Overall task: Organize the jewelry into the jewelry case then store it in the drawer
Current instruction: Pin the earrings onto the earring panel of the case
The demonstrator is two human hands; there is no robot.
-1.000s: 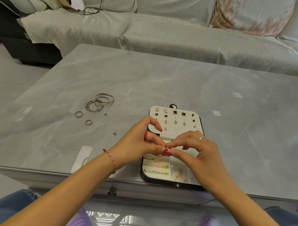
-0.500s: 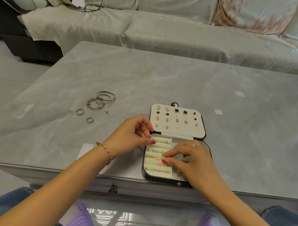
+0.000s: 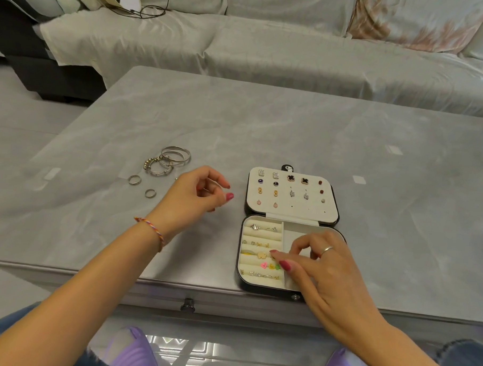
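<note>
The black jewelry case (image 3: 239, 268) lies open near the table's front edge. Its lid panel (image 3: 291, 210) holds several stud earrings. The cream ring rolls (image 3: 261, 235) hold several small pieces. My right hand (image 3: 322, 272) is over the tray, thumb and forefinger pinching a small gold piece (image 3: 273, 257) at the rolls. My left hand (image 3: 195, 197) hovers left of the case, fingers loosely curled and holding nothing. Loose on the table to the left are silver bangles (image 3: 170, 160), two rings (image 3: 134, 179) (image 3: 150, 193) and a tiny stud (image 3: 176, 178).
A drawer knob (image 3: 188, 305) sits under the grey table's (image 3: 292, 135) front edge, left of the case. A covered sofa (image 3: 268, 45) runs behind the table. My knees and purple slippers (image 3: 139, 350) show below.
My hands parted after holding a small piece together above the case. The right hand lowered to the ring rolls. The left hand moved away left, toward the loose jewelry.
</note>
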